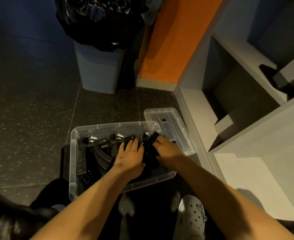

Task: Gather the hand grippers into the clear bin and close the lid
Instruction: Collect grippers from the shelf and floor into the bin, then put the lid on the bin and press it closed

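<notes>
- Hand grippers (99, 153): black handles, chrome springs, heaped inside the clear bin (74, 149) on the speckled floor (30, 118). None spotted loose on the floor.
- Bin open, near wall close to the knees; rim bare on the left and far sides.
- Left hand (129, 157): inside the bin, palm down, fingers spread and mostly flat on the pile. Pressing or steadying, not wrapped round anything visible.
- Right hand (167, 149): at the bin's right end, fingers curled round a black gripper handle (152, 143). Closed on it, probably; dim light and dark-on-dark, so hard to confirm how full the wrap is.
- Lid (174, 125): clear, lying flat on the floor just beyond the bin's right far corner, partly tucked behind it. Not yet on.
- Step in hand, as judged: settling the last gripper(s) into the heap, packing low enough for the lid.
- Next: release right-hand gripper flat in the pile, check nothing pokes above the rim, pull both hands out, reach right for the lid, align corners, press down all round.
- Surroundings: blue waste bin (97, 71) with black liner beyond, grey shelving (246, 153) to the right.
</notes>
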